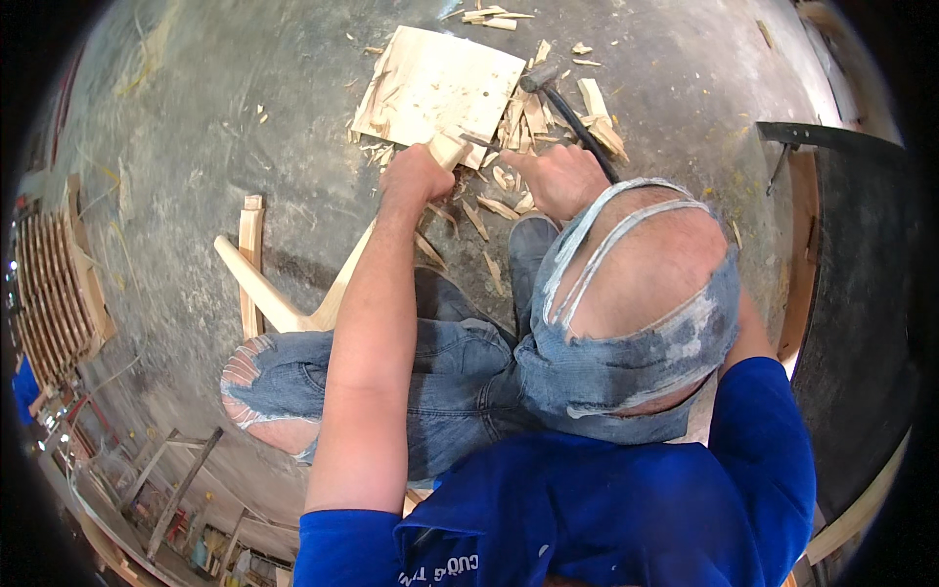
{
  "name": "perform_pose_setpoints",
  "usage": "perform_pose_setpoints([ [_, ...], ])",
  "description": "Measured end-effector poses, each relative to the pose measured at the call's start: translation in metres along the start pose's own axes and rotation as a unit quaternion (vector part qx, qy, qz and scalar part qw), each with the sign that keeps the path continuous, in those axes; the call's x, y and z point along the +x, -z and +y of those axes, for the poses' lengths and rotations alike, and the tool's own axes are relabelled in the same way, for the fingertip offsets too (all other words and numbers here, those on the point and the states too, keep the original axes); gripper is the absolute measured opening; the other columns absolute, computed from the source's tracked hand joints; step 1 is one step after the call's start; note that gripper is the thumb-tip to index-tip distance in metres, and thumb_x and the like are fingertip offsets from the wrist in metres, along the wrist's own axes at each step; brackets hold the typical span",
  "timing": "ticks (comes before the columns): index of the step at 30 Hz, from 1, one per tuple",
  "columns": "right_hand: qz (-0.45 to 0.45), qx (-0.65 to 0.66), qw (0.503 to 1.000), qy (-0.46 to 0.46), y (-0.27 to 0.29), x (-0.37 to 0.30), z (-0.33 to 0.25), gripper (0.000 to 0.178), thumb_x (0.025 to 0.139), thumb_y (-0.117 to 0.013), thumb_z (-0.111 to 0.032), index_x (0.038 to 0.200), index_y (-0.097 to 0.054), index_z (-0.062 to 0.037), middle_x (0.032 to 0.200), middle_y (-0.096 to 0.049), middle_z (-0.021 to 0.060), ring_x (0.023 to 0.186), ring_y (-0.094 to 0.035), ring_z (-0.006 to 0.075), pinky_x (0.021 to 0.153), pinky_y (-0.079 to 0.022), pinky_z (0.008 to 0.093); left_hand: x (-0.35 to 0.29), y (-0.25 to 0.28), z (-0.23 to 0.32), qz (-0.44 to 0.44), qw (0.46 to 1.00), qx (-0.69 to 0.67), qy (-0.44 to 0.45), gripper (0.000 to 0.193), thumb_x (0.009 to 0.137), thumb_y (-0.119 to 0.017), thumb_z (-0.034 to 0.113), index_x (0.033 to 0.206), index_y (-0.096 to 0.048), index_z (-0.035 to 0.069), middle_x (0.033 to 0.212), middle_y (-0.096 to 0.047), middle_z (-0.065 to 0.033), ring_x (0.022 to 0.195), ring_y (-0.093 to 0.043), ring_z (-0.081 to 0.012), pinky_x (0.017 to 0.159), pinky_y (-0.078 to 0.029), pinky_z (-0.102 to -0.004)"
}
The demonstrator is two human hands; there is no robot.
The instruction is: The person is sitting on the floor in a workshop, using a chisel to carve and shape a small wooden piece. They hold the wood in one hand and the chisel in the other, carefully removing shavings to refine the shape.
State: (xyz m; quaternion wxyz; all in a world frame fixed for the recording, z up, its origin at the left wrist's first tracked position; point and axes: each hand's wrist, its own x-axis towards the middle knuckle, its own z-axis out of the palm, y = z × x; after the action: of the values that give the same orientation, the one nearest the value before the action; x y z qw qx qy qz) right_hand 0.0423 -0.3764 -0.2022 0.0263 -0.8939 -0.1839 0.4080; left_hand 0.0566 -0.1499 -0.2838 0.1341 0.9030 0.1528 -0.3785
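My left hand (416, 178) is closed around one end of a pale, V-shaped wooden piece (262, 284). Its squared tip juts past my fingers over a flat wooden board (430, 83). The piece runs back under my left forearm to a bend beside my knee, where its second limb angles away to the left. In my closed right hand (565, 181) is a chisel (481, 143), its metal blade pointing left at the tip of the wood. Whether the edge touches the wood is hard to tell. The chisel's handle is hidden in my grip.
A hammer (559, 103) with a dark handle lies right of the board, among wood chips (523, 122). A straight wooden bar (250, 225) rests at the left. Slatted wood (59, 289) stands at the far left, and a black panel (861, 293) at the right.
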Motion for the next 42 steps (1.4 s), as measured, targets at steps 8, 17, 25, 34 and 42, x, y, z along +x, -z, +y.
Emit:
perform_pose_setpoints([
  [8, 0.234, 0.011, 0.965, 0.118, -0.049, 0.03, 0.017, 0.062, 0.091, -0.061, -0.006, 0.149, -0.064, -0.0253, 0.079, -0.073, 0.0207, 0.071, -0.074, 0.0376, 0.067, -0.059, 0.0521, -0.008, 0.001, 0.0, -0.001, 1.0, -0.008, 0.005, 0.051, 0.08, -0.074, 0.02, 0.129, -0.075, 0.007, 0.129, -0.076, -0.0171, 0.12, -0.073, -0.0331, 0.102, -0.059, -0.0448],
  [17, 0.154, -0.005, 0.983, 0.101, -0.02, 0.024, 0.015, 0.061, 0.093, -0.064, -0.011, 0.153, -0.06, -0.0252, 0.1, -0.075, 0.0183, 0.096, -0.075, 0.038, 0.084, -0.059, 0.0507, 0.0, -0.001, 0.002, -0.012, 1.0, -0.01, -0.016, 0.051, 0.08, -0.074, 0.019, 0.129, -0.075, 0.005, 0.13, -0.076, -0.0185, 0.123, -0.072, -0.0335, 0.105, -0.057, -0.045],
  [25, -0.012, -0.004, 1.0, 0.028, -0.001, 0.007, 0.004, 0.08, 0.094, -0.077, -0.027, 0.166, -0.042, -0.035, 0.122, -0.076, 0.0178, 0.119, -0.073, 0.0353, 0.104, -0.057, 0.0505, 0.003, -0.007, -0.005, 0.018, 1.0, -0.012, -0.005, 0.049, 0.081, -0.074, 0.021, 0.127, -0.076, 0.006, 0.127, -0.077, -0.0193, 0.12, -0.074, -0.0337, 0.104, -0.058, -0.0456],
  [34, 0.037, -0.019, 0.997, 0.064, -0.024, 0.019, -0.001, 0.074, 0.095, -0.071, -0.025, 0.163, -0.044, -0.0343, 0.119, -0.074, 0.0204, 0.115, -0.074, 0.0376, 0.095, -0.06, 0.0524, 0.001, -0.005, -0.01, 0.008, 1.0, -0.011, 0.006, 0.05, 0.082, -0.072, 0.021, 0.13, -0.075, 0.007, 0.127, -0.077, -0.0192, 0.121, -0.073, -0.0332, 0.105, -0.057, -0.0467],
  [42, 0.209, -0.015, 0.97, 0.126, -0.055, 0.017, 0.019, 0.061, 0.097, -0.063, -0.014, 0.156, -0.055, -0.028, 0.102, -0.074, 0.022, 0.082, -0.078, 0.0352, 0.068, -0.062, 0.0514, 0.004, -0.004, -0.006, 0.005, 1.0, -0.007, -0.008, 0.051, 0.08, -0.072, 0.02, 0.128, -0.075, 0.005, 0.128, -0.076, -0.02, 0.123, -0.072, -0.035, 0.106, -0.056, -0.0478],
])
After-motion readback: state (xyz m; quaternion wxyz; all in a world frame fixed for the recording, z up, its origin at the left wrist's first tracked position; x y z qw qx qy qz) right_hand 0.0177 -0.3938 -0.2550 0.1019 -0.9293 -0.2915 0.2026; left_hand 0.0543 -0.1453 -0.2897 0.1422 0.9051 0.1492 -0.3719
